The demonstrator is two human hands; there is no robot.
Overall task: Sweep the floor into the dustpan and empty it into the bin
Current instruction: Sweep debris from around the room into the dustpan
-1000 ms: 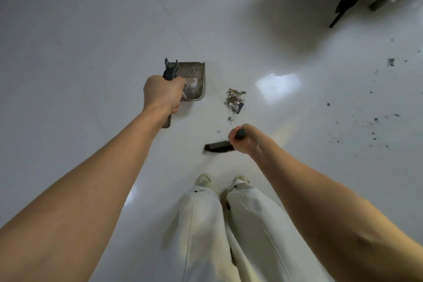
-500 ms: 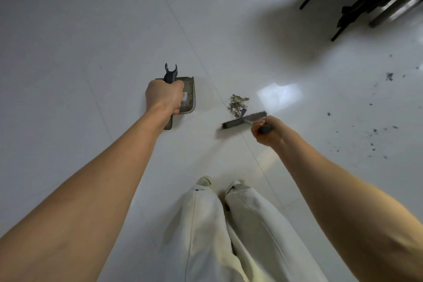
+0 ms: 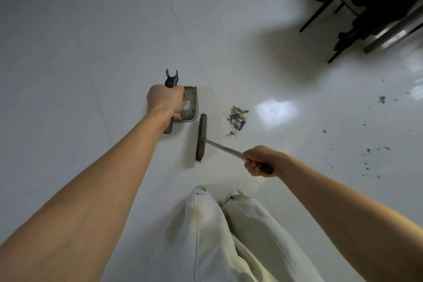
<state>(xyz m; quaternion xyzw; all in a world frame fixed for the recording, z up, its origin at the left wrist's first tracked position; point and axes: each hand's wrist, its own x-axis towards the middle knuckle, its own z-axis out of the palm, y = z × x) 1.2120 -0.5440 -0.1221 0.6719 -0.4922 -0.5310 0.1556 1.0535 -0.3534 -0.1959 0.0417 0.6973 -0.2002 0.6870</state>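
Both hands (image 3: pixel 165 101) (image 3: pixel 259 160) out, fingers (image 3: pixel 251 167) curled

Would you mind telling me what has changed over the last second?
The right hand swung the broom from near the feet round to between the dustpan and the dirt pile, head now turned lengthwise. The left hand still grips the dustpan handle; the pile and scattered specks stayed put.

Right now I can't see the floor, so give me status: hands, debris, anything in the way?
Left hand grips dustpan handle; right hand grips broom. Debris pile unswept, right of broom head. Broom head sits between pile and pan.
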